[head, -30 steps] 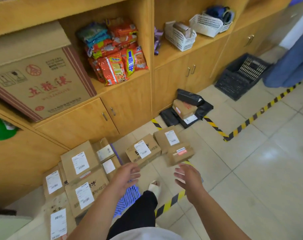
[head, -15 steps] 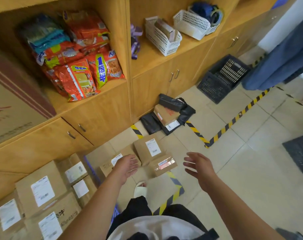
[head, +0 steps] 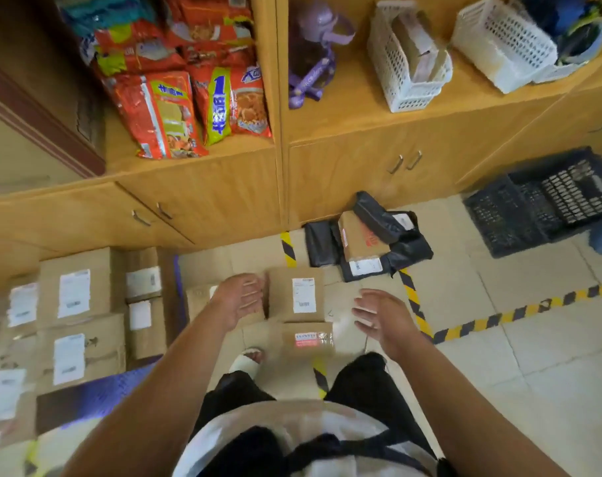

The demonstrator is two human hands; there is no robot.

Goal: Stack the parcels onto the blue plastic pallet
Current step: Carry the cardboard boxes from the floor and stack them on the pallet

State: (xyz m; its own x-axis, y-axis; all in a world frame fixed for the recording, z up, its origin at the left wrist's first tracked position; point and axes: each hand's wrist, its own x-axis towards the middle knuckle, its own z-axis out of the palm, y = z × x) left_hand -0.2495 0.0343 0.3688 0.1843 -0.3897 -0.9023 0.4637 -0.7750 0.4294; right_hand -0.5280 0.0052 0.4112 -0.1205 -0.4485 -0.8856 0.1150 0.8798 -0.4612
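Fingers spread and holding nothing, the left hand [head: 239, 299] and right hand [head: 378, 318] flank a labelled parcel [head: 296, 297] on the floor [head: 499, 356], while several boxes [head: 79, 304] already sit on the blue pallet [head: 120, 380] and, by the look of it, a few remain.

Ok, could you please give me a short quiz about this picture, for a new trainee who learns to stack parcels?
1. True or false: the left hand and the right hand each grip a parcel.
2. Which thing lies on the floor between the two hands? A. the box with the white label B. the black crate C. a white basket
3. On which side of the person does the blue pallet lie?

Key
1. False: both hands are open and hold nothing.
2. A.
3. The left side.
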